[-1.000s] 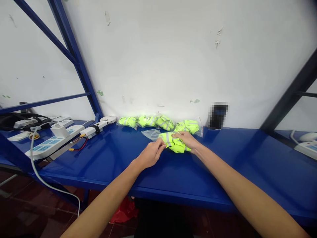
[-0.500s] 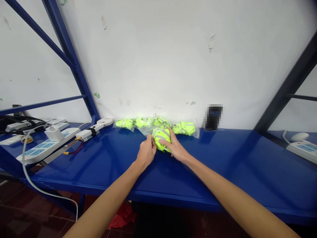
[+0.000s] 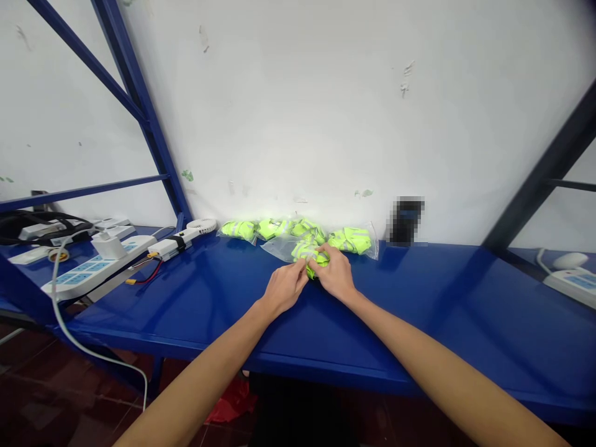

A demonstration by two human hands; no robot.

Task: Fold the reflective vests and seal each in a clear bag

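Observation:
A folded neon-yellow reflective vest (image 3: 311,254) lies at the mouth of a clear plastic bag (image 3: 280,248) on the blue shelf (image 3: 223,298). My left hand (image 3: 285,287) pinches the bag and vest at their left side. My right hand (image 3: 334,274) covers the vest from the right, fingers closed on it. Most of the vest is hidden under both hands. Behind them, against the white wall, lies a row of bagged neon vests (image 3: 261,228), one more bagged vest (image 3: 354,239) sitting just right of my hands.
At the left stand white power strips (image 3: 88,270) with a cable, a small white handheld fan (image 3: 184,238) and a red-wired battery lead (image 3: 144,276). A blurred dark object (image 3: 406,219) leans on the wall. Blue rack struts rise left; another power strip (image 3: 570,279) lies far right.
The vest, held spread out at first, has been bunched smaller and pushed toward the clear bag. Both hands have closed in together over it.

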